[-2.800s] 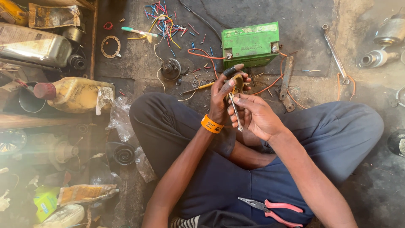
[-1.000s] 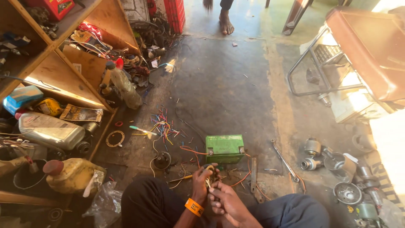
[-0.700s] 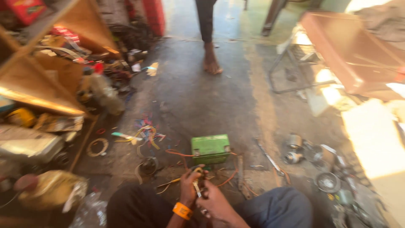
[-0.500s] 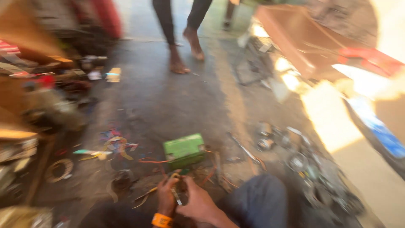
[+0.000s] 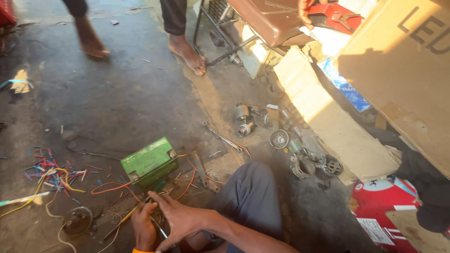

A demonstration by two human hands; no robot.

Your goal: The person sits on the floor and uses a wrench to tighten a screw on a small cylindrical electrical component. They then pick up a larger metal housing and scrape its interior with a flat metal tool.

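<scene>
My left hand (image 5: 143,227) and my right hand (image 5: 180,219) are pressed together low in the view, just in front of a green box-shaped battery (image 5: 150,161). The left hand, with an orange band at the wrist, is closed on a small dark part with wires running from it. A thin metal tool (image 5: 159,229) sticks out between the hands, pinched by my right hand, whose index finger points toward the battery. Orange and yellow wires (image 5: 110,187) trail over the floor around the battery. My grey-trousered knee (image 5: 248,197) lies to the right.
A wrench (image 5: 222,137) and several round metal parts (image 5: 281,138) lie right of the battery. Cut coloured wire bits (image 5: 47,168) litter the left. Another person's bare feet (image 5: 190,54) stand at the top. Cardboard boxes (image 5: 403,61) and a red canister (image 5: 389,206) fill the right.
The view has swung up and to the right, away from the shelves. My hands stay together by the battery. The standing person has walked closer across the floor.
</scene>
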